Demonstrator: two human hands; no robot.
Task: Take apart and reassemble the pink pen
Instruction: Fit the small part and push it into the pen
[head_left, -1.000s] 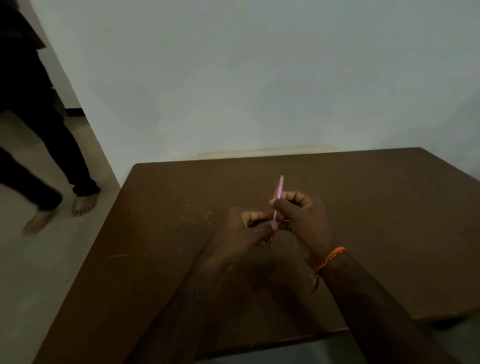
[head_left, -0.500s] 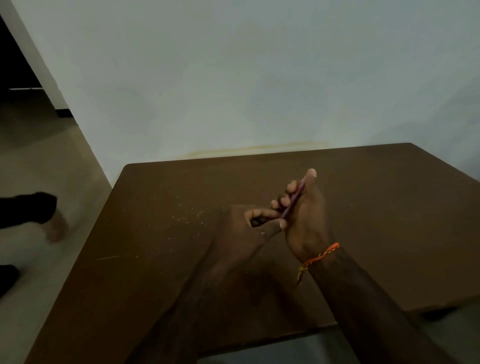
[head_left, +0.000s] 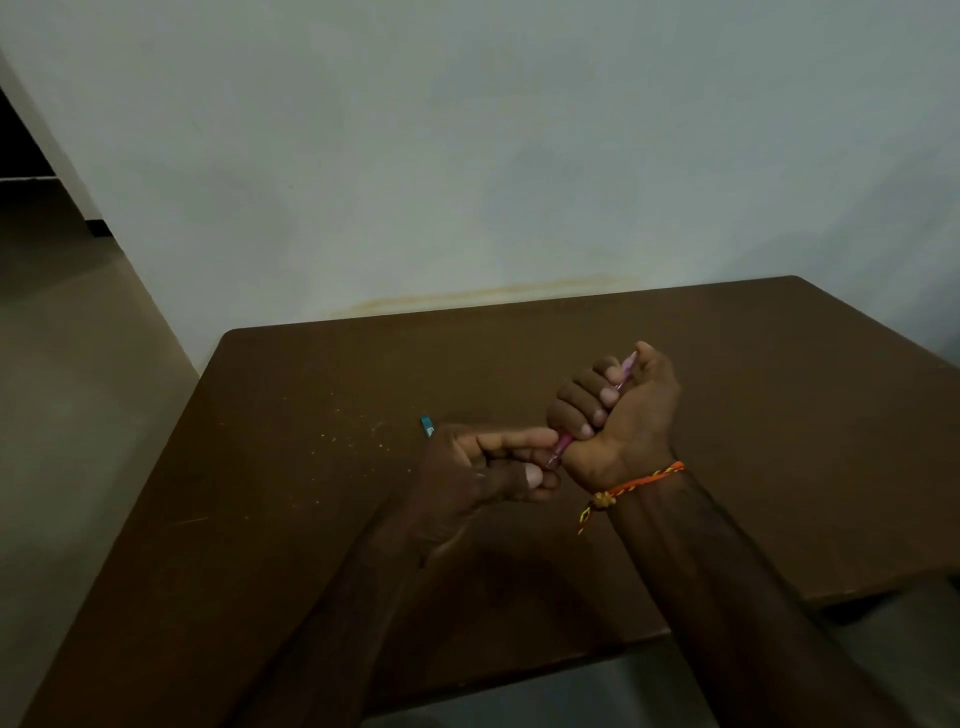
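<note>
The pink pen (head_left: 562, 446) runs slantwise through my right hand (head_left: 623, 415), which is wrapped around its barrel in a fist; only its upper end near the thumb and its lower tip stick out. My left hand (head_left: 488, 478) is just left of it, thumb and forefinger pinching the pen's lower tip. Both hands hover over the brown table (head_left: 311, 519), near its middle.
A small blue piece (head_left: 427, 425) lies on the table just beyond my left hand, partly hidden by it. Pale crumbs are scattered left of it. A grey wall stands behind the table; bare floor lies to the left.
My right hand has closed from a fingertip hold into a full fist around the pen. The person walking at the left has gone out of view. The blue piece now shows.
</note>
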